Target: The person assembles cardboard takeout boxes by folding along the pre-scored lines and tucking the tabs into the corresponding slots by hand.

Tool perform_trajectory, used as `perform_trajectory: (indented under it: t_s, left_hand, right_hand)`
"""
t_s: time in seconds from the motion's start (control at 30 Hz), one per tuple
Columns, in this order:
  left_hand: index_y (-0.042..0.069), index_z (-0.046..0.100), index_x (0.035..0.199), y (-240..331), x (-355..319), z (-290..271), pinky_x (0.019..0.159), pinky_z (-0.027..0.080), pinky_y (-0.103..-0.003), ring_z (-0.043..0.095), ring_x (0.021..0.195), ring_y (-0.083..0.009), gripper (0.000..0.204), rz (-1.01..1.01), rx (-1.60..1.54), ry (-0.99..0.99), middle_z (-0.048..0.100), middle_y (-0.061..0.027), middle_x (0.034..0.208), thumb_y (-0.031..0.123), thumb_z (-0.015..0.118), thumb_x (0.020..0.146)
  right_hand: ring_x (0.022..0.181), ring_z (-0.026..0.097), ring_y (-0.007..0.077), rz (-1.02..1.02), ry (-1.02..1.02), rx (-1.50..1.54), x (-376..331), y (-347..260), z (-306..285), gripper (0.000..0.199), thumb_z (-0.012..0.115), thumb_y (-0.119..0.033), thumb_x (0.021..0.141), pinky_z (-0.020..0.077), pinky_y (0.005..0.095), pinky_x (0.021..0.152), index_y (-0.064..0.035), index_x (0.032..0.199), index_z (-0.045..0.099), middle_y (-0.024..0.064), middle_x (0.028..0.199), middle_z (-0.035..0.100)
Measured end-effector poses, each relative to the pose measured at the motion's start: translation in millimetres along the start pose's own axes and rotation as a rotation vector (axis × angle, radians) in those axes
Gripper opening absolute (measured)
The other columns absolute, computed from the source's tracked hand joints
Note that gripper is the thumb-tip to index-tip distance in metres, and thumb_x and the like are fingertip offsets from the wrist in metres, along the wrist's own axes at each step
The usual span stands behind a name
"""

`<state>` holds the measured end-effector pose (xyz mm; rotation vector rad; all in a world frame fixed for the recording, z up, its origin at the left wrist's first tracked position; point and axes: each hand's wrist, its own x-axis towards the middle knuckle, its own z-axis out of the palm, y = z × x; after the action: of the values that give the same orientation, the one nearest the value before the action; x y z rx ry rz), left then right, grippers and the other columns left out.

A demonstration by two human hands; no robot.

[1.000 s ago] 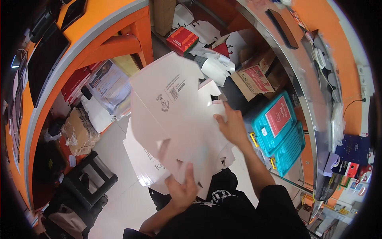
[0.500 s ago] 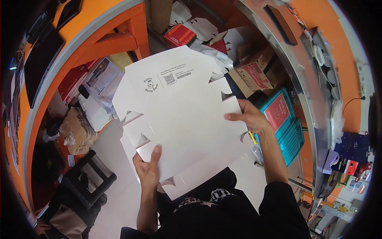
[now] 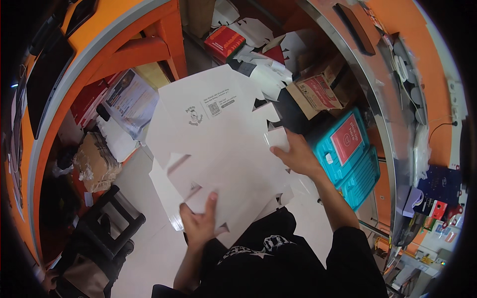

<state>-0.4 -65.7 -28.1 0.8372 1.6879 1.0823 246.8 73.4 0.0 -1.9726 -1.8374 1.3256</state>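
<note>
A large flat white cardboard box blank (image 3: pixel 223 149), unfolded, with cut slots along its sides and small dark print near its far end, is held in front of my body. My left hand (image 3: pixel 199 218) grips its near left edge, thumb on top and the other fingers beneath. My right hand (image 3: pixel 300 155) pinches a flap on the right edge, also with the thumb above. More white card layers (image 3: pixel 166 193) stick out under the blank on the left, so it lies over at least one other sheet.
To the right is a teal plastic crate (image 3: pixel 343 159) with a red sign. Beyond lie an open brown carton (image 3: pixel 315 94) and a red box (image 3: pixel 224 42). A black stool (image 3: pixel 112 218) and a stack of brown cardboard (image 3: pixel 97 161) stand left. A metal-edged counter (image 3: pixel 367 84) curves along the right.
The top blank has shifted and turned slightly, its right edge moving left with my right hand. My left hand has moved a little right and nearer me. Lower layers show more on the left.
</note>
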Motion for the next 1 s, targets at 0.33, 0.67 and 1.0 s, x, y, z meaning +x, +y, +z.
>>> perform_trajectory:
  t_s: [0.33,0.67,1.0]
  left_hand:
    - [-0.013,0.048,0.124,36.1,-44.3,33.5,0.087,0.049,-0.034,0.06,0.105,-0.0241,0.036,0.143,-0.1,-0.158,0.061,-0.0182,0.113,0.005,0.061,0.095]
    - [-0.012,0.059,0.111,36.6,-41.2,42.9,0.075,0.051,-0.032,0.065,0.085,-0.0183,0.027,-0.083,-0.266,-0.017,0.069,-0.016,0.096,0.012,0.057,0.099]
    - [-0.01,0.059,0.112,0.8,-51.3,28.2,0.08,0.05,-0.029,0.063,0.09,-0.0156,0.031,-0.251,-0.395,0.146,0.068,-0.013,0.102,0.019,0.055,0.102]
  right_hand:
    - [0.067,0.064,0.0461,-0.15,0.241,-0.367,-3.9,-19.8,41.8,0.038,0.063,0.0,0.079,0.0529,0.0503,0.063,0.0103,0.112,0.048,0.03,0.08,0.064]
    - [0.074,0.068,0.0363,-0.23,0.315,-0.752,6.5,0.2,109.4,0.03,0.063,0.001,0.076,0.0569,0.0448,0.066,0.005,0.102,0.05,0.0192,0.086,0.065]
    - [0.132,0.04,0.0514,-0.264,0.243,-0.657,-4.7,-6.9,112.9,0.053,0.058,-0.012,0.089,0.0342,0.0479,0.113,0.0208,0.127,0.04,0.044,0.136,0.039]
